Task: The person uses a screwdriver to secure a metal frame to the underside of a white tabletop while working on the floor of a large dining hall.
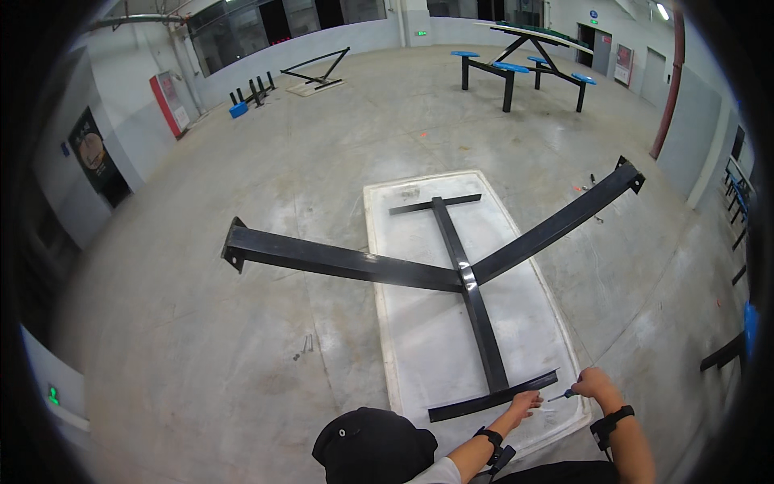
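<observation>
My right hand (596, 383) is closed round the dark handle of a screwdriver (568, 394). Its thin metal shaft points left toward my left hand (526, 406). The fingers of that hand are stretched out and apart, close to the right part of a black metal crossbar (493, 400); whether they touch it is hard to tell. This crossbar joins the near end of a long black beam (486, 339), part of a metal frame lying on a white board. A long black leg with an end plate (322, 256) slants left from the joint, another leg (556, 222) slants right.
The white board (427, 339) lies on a grey concrete floor. Loose bolts (307, 344) are left of it, small tools (592, 179) beyond the right leg. A table with blue seats (510, 68) and another black frame (322, 71) stand farther off. A black cap (375, 448) shows at the lower edge.
</observation>
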Available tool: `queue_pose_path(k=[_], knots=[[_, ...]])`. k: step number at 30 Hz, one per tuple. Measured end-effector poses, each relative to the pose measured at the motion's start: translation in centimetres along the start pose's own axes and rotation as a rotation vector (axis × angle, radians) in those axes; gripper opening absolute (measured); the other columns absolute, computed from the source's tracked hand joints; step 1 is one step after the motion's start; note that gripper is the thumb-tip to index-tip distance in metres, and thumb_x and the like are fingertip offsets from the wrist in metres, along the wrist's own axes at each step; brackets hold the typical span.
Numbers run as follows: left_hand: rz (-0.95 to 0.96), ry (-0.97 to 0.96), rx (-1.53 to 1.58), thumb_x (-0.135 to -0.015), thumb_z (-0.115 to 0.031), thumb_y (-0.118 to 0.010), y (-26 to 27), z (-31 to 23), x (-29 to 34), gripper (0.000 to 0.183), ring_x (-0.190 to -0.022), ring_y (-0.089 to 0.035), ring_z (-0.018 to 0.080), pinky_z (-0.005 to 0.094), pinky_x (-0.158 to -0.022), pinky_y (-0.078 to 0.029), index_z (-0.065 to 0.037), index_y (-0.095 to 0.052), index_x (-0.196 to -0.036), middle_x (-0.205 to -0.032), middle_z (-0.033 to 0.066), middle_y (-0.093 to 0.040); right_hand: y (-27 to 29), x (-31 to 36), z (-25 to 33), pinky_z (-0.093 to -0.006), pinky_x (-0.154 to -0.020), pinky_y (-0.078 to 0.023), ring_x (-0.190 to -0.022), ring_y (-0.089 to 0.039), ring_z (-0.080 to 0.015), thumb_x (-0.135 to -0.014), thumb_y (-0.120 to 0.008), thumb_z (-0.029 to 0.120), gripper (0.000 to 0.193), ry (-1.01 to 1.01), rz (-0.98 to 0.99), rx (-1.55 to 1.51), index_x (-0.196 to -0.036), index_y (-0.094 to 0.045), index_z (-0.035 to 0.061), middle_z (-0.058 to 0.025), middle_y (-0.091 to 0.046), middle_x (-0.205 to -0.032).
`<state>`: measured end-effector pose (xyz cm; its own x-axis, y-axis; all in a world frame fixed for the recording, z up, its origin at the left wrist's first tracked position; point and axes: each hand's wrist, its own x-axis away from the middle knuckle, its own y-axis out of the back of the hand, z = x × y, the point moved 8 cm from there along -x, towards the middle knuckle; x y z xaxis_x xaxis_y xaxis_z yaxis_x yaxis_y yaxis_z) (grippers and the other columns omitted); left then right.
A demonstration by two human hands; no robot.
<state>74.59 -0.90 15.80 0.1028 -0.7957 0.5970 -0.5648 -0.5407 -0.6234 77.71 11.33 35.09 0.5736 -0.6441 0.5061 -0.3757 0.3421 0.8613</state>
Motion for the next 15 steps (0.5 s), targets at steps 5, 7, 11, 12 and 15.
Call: queue_pose_path(k=[5, 7, 11, 12, 15], knots=[[-0.115, -0.124, -0.556, -0.070, -0.026, -0.064, 1.8, -0.2, 2.2, 0.021, -0.052, -0.055, 0.0136, 0.0316, -0.047, -0.042, -0.007, -0.058, -0.076, -0.060, 0.0035, -0.058, -1.2, -0.5, -0.5, -0.0368, -0.069, -0.048, -0.076, -0.060, -0.0290, -0.062, -0.062, 0.027, 0.028, -0.025, 0.070, 0.047, -0.072, -0.065, 0.0016, -0.0167, -0.062, -0.079], [-0.177, -0.139, -0.752, -0.069, -0.024, -0.062, 3.0, -0.4, 3.9, 0.021, -0.056, -0.057, 0.0183, 0.0337, -0.050, -0.044, -0.005, -0.058, -0.077, -0.063, 0.0070, -0.059, -1.3, -0.3, -0.5, -0.0364, -0.068, -0.048, -0.073, -0.061, -0.0281, -0.062, -0.061, 0.026, 0.025, -0.057, 0.135, 0.002, -0.071, -0.064, 0.0019, -0.0156, -0.063, -0.075], [-0.387, -0.359, -1.255, -0.067, -0.016, -0.054, 5.1, -1.3, 8.9, 0.017, -0.074, -0.058, 0.0325, 0.0403, -0.062, -0.046, -0.002, -0.056, -0.077, -0.076, 0.0166, -0.059, -1.3, -0.3, 1.5, -0.0351, -0.065, -0.049, -0.067, -0.062, -0.0259, -0.063, -0.058, 0.022, 0.021, -0.031, 0.154, -0.009, -0.068, -0.064, 0.0031, -0.0124, -0.063, -0.066], [-0.383, -0.346, -1.253, -0.067, -0.016, -0.054, 5.5, -0.9, 9.6, 0.017, -0.074, -0.058, 0.0325, 0.0403, -0.062, -0.046, -0.002, -0.056, -0.077, -0.076, 0.0166, -0.059, -1.4, -0.1, 1.6, -0.0349, -0.065, -0.049, -0.067, -0.062, -0.0257, -0.063, -0.058, 0.023, 0.021, -0.039, 0.159, -0.005, -0.068, -0.064, 0.0034, -0.0122, -0.063, -0.067], [-0.312, -0.303, -1.477, -0.067, -0.012, -0.051, 5.5, 0.0, 10.8, 0.014, -0.078, -0.055, 0.0359, 0.0441, -0.066, -0.044, -0.004, -0.057, -0.075, -0.081, 0.0178, -0.058, -3.8, -2.7, 0.8, -0.0349, -0.063, -0.049, -0.066, -0.062, -0.0255, -0.063, -0.058, 0.022, 0.020, -0.026, 0.169, -0.002, -0.069, -0.064, 0.0042, -0.0119, -0.063, -0.068]])
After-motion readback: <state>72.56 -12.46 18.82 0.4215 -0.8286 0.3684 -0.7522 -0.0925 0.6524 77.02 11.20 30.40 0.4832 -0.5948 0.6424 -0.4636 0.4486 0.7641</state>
